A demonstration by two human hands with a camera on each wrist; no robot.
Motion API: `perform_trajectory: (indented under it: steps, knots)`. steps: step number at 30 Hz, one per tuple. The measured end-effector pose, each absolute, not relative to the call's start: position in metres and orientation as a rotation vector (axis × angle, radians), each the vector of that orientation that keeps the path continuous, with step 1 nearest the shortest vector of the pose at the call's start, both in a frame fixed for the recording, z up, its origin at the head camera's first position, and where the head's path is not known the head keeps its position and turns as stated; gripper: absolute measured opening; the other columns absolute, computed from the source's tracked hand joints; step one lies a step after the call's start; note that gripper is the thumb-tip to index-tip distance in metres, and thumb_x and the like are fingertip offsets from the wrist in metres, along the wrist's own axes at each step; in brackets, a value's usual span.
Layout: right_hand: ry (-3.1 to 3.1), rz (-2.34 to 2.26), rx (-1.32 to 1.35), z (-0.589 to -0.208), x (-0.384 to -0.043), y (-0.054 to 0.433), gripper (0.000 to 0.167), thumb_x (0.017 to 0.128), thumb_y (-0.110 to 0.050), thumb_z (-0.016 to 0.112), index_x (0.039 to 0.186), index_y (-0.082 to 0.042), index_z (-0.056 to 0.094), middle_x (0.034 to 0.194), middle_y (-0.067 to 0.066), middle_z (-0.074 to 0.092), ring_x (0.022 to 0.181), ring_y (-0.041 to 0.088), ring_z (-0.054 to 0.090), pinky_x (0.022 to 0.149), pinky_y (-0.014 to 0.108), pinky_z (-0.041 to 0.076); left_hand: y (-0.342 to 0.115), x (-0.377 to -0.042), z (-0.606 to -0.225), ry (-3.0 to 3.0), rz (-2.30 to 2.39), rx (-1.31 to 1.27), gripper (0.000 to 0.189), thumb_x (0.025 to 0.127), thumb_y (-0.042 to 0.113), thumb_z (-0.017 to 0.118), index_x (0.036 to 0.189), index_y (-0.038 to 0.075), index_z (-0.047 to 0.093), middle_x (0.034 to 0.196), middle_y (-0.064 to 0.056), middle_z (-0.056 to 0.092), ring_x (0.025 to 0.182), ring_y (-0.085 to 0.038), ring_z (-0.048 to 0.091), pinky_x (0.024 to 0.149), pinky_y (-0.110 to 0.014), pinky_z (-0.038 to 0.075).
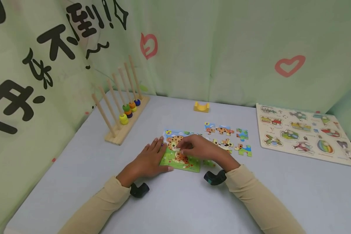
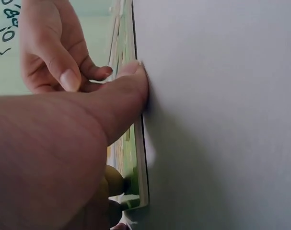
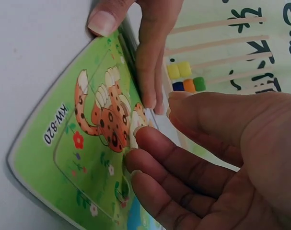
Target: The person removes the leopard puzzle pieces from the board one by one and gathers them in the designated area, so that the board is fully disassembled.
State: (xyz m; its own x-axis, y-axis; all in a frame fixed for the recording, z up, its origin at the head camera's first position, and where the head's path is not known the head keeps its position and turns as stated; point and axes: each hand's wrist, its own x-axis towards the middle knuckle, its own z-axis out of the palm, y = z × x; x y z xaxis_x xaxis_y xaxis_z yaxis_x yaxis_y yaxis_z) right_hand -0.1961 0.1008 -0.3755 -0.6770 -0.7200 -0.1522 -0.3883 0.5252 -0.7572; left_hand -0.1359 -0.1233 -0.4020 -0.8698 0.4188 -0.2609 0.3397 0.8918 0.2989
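Observation:
A green jigsaw board (image 1: 194, 166) with a spotted leopard picture lies flat on the table. My left hand (image 1: 152, 159) rests along its left side with fingers straight, and the thumb (image 2: 128, 91) lies at the near edge. Over the board hovers my right hand (image 1: 200, 148), its fingers loosely bent. In the right wrist view nothing shows between the thumb and the fingertips (image 3: 145, 139), which are close above the leopard. Just right of the board are loose jigsaw pieces, among them a spotted-body piece (image 1: 224, 130) and a blue-green piece (image 1: 242, 134); the right hand partly hides others.
A wooden peg stand (image 1: 114, 139) with coloured beads stands at the back left. Near the curtain (image 1: 222, 65) sits a yellow notched block (image 1: 201, 108). At the right lies a wooden board of vehicle pictures (image 1: 283, 148).

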Motion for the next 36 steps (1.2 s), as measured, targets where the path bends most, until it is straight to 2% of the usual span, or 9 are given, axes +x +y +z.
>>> perform_trajectory:
  steps: [7, 14, 22, 28, 36]
  knots:
    - [2.316, -1.001, -0.933, -0.375, -0.195, 0.094, 0.016, 0.094, -0.007, 0.063, 0.109, -0.002, 0.068, 0.098, 0.001, 0.068, 0.082, 0.012, 0.061, 0.076, 0.031, 0.050, -0.121, -0.133, -0.398, 2.742, 0.362, 0.539, 0.092, 0.091, 0.058, 0.057, 0.153, 0.000, 0.022, 0.161, -0.017, 0.002, 0.147, -0.033, 0.001, 0.114, -0.052, 0.013]
    - [2.292, -1.093, -0.894, -0.374, -0.195, 0.093, 0.017, 0.095, -0.003, 0.061, 0.111, 0.000, 0.067, 0.099, 0.005, 0.069, 0.087, 0.013, 0.064, 0.081, 0.034, 0.051, -0.122, -0.133, -0.399, 2.739, 0.372, 0.538, 0.091, 0.092, 0.058, 0.056, 0.154, 0.001, 0.021, 0.161, -0.017, 0.001, 0.147, -0.033, 0.000, 0.114, -0.052, 0.011]
    - [2.176, -1.196, -0.899, -0.380, -0.196, 0.096, 0.020, 0.091, 0.002, 0.062, 0.111, 0.004, 0.066, 0.091, 0.005, 0.068, 0.082, 0.015, 0.063, 0.075, 0.031, 0.051, -0.121, -0.132, -0.398, 2.729, 0.361, 0.536, 0.091, 0.093, 0.058, 0.055, 0.154, 0.001, 0.020, 0.161, -0.018, -0.001, 0.147, -0.033, -0.001, 0.114, -0.053, 0.010]
    - [2.175, -1.156, -0.922, -0.382, -0.192, 0.095, 0.019, 0.094, -0.001, 0.062, 0.112, 0.002, 0.066, 0.089, 0.001, 0.069, 0.080, 0.011, 0.064, 0.074, 0.028, 0.051, -0.121, -0.133, -0.400, 2.721, 0.310, 0.544, 0.091, 0.094, 0.059, 0.053, 0.154, 0.000, 0.018, 0.161, -0.019, -0.002, 0.147, -0.034, -0.003, 0.114, -0.053, 0.008]
    - [2.276, -1.151, -0.866, -0.371, -0.193, 0.117, 0.019, 0.095, -0.005, 0.061, 0.113, -0.003, 0.067, 0.089, 0.000, 0.068, 0.079, 0.015, 0.063, 0.071, 0.033, 0.051, -0.124, -0.138, -0.411, 2.649, 0.354, 0.558, 0.092, 0.096, 0.060, 0.046, 0.155, 0.000, 0.008, 0.160, -0.020, -0.013, 0.145, -0.034, -0.015, 0.113, -0.054, -0.005]
